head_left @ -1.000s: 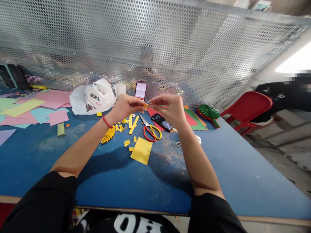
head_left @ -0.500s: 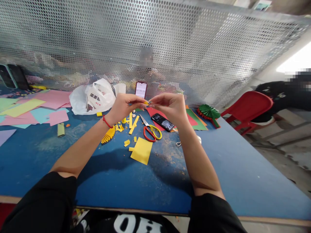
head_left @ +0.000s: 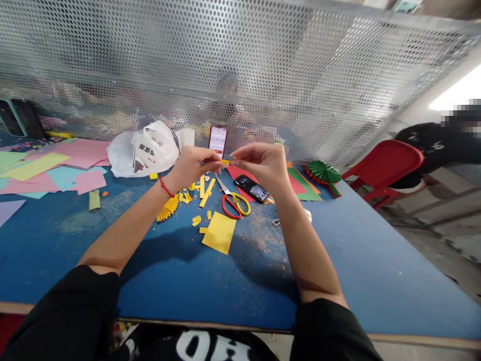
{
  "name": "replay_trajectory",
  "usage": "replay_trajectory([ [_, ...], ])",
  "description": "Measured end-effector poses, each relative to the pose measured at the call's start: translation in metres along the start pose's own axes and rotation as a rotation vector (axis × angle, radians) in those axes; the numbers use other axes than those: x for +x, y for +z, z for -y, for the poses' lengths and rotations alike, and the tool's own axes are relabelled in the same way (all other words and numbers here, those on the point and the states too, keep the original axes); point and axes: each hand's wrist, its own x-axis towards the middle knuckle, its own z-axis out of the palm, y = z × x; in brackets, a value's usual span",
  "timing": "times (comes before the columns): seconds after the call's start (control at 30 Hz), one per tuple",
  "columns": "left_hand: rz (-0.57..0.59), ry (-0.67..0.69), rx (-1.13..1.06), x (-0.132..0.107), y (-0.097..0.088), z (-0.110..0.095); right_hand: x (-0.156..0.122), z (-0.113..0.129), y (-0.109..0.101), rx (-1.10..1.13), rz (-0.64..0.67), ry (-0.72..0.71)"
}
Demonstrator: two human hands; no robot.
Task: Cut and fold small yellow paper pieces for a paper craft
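Observation:
My left hand (head_left: 193,165) and my right hand (head_left: 261,163) are raised above the blue table (head_left: 180,281), fingertips meeting. Between them they pinch a small yellow paper piece (head_left: 225,161). Both hands are closed in a pinch on it. Below lie a yellow paper square (head_left: 219,232), yellow strips and scraps (head_left: 205,189), a folded yellow fan (head_left: 168,207) and red-and-yellow scissors (head_left: 233,200). A black phone (head_left: 251,188) lies just under my right hand on red paper.
A white plastic bag (head_left: 145,148) and an upright phone (head_left: 218,140) stand by the perforated metal screen (head_left: 240,75). Pink, yellow and teal sheets (head_left: 56,168) cover the left. A green paper rosette (head_left: 323,173) lies right. A red chair (head_left: 383,165) and a seated person are beyond.
Both hands have kept their pinch on the yellow piece, with only slight finger shifts. Nothing on the table has moved.

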Motion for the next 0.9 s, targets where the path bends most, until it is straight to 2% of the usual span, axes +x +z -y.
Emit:
replay_trajectory([
  [0.2, -0.006, -0.041, -0.017, 0.0, 0.002, -0.001, 0.0, -0.002, 0.0, -0.026, -0.011, 0.002],
  [0.3, -0.006, -0.115, -0.099, 0.002, 0.004, -0.005, 0.0, -0.003, 0.0, -0.049, -0.012, -0.017],
  [0.5, 0.071, -0.26, -0.25, 0.004, 0.004, -0.01, -0.001, -0.001, 0.001, -0.094, -0.011, -0.029],
  [0.7, 0.182, -0.263, -0.2, 0.004, 0.0, -0.015, -0.001, 0.0, 0.0, -0.134, -0.001, -0.024],
  [0.9, 0.186, -0.271, -0.152, 0.004, 0.0, -0.01, -0.001, 0.0, -0.001, -0.195, 0.019, -0.031],
])
